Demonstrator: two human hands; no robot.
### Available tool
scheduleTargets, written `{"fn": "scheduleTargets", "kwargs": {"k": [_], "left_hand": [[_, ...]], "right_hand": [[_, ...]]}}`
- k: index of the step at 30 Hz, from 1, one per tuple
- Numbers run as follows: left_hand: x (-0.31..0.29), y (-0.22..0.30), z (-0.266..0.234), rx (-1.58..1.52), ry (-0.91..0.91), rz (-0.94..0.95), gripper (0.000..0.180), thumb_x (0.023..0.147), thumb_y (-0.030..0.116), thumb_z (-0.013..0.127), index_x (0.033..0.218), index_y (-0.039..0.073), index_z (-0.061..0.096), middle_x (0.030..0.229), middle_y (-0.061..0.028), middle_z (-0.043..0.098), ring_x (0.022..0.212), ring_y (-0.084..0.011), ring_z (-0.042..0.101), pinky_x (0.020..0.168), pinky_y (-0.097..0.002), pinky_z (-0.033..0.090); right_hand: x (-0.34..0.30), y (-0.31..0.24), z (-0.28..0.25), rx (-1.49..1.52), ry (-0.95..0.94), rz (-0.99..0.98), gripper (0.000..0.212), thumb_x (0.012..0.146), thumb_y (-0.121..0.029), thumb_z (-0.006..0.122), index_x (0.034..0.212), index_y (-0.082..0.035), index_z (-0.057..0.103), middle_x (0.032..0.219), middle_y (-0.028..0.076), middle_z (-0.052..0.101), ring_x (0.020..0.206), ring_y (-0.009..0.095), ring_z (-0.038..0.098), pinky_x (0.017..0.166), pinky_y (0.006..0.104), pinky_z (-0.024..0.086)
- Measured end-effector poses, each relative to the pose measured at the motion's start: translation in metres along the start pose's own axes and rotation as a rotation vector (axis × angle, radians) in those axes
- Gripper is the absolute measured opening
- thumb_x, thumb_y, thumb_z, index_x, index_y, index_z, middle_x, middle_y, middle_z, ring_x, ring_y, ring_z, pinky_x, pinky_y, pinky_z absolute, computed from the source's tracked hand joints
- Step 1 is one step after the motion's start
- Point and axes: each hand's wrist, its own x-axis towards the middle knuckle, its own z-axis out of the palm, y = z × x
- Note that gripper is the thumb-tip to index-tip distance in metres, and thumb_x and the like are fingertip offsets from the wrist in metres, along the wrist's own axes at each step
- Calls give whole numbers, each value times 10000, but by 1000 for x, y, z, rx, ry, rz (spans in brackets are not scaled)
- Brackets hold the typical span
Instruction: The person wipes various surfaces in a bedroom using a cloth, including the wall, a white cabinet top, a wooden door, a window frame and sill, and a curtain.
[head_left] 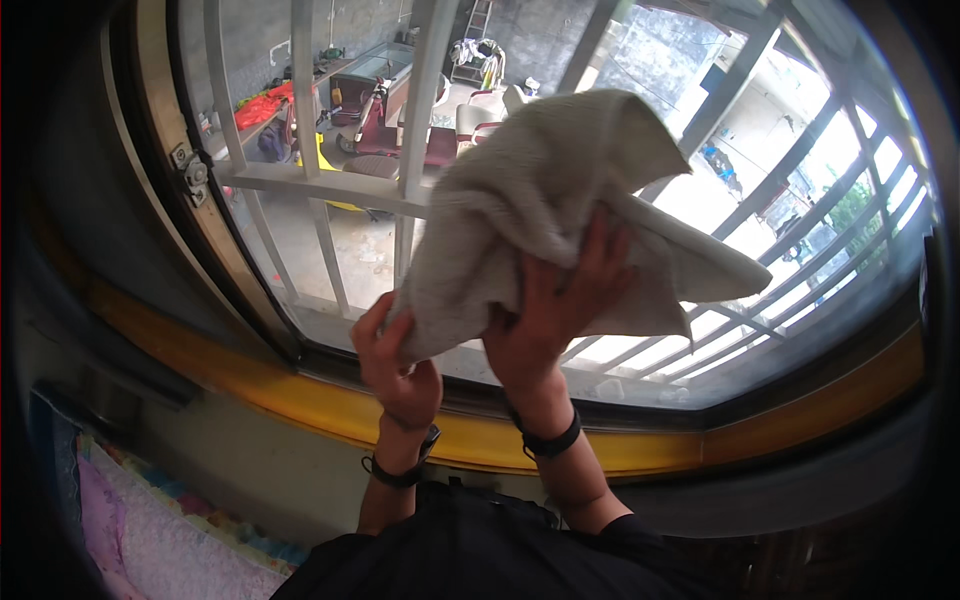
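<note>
A crumpled off-white cloth (pixel 560 170), thick like a towel, is held up in front of a barred window (pixel 690 380). My left hand (pixel 395 360) grips its lower left edge with curled fingers. Pressed into its folds from below, my right hand (pixel 565 300) holds the middle of the cloth, its fingertips partly tucked in the fabric. One corner of the cloth juts out to the right and another hangs down beside my right wrist. Whether the cloth touches the glass, I cannot tell.
White metal bars (pixel 420 110) stand behind the window. A latch (pixel 193 175) sits on the left frame, above a yellow sill (pixel 330 410). Outside are chairs (pixel 440 145), a glass-topped case (pixel 380 65) and a ladder (pixel 477 25). Patterned bedding (pixel 180 540) lies at lower left.
</note>
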Motion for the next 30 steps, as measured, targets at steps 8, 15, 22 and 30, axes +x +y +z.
{"fn": "scheduleTargets", "kwargs": {"k": [8,15,22,30], "left_hand": [[-6,-59,-46,194,151,-168,444,872,-70,622,1283,-21,462,1370,-221,494,1207,-358,528,995,-424,444],[-72,-74,-33,177,94,-353,540,955,143,579,1405,-13,324,1430,-207,416,1228,-332,491,1019,-426,418],[-141,-15,-11,-34,-190,-534,725,952,264,582,1474,-14,163,1491,-225,327,1303,-316,416,1053,-423,384],[-135,81,96,-298,-328,-440,953,949,401,586,1553,-15,-22,1559,-246,225,1390,-298,331,1092,-420,345]], "right_hand": [[7,-77,62,79,-42,-147,274,822,-297,642,1053,-159,693,1540,213,361,1400,482,318,1095,662,209],[-7,-103,66,670,-504,-63,469,779,-157,614,1237,-77,555,1475,240,403,1308,424,427,1021,557,380],[-10,-37,17,629,-413,-156,307,804,-94,574,1106,-70,620,1297,191,564,1074,373,588,774,470,492],[-27,113,-75,538,-83,-22,131,622,-112,688,728,-96,613,1483,80,479,1297,308,500,867,496,517]]}}
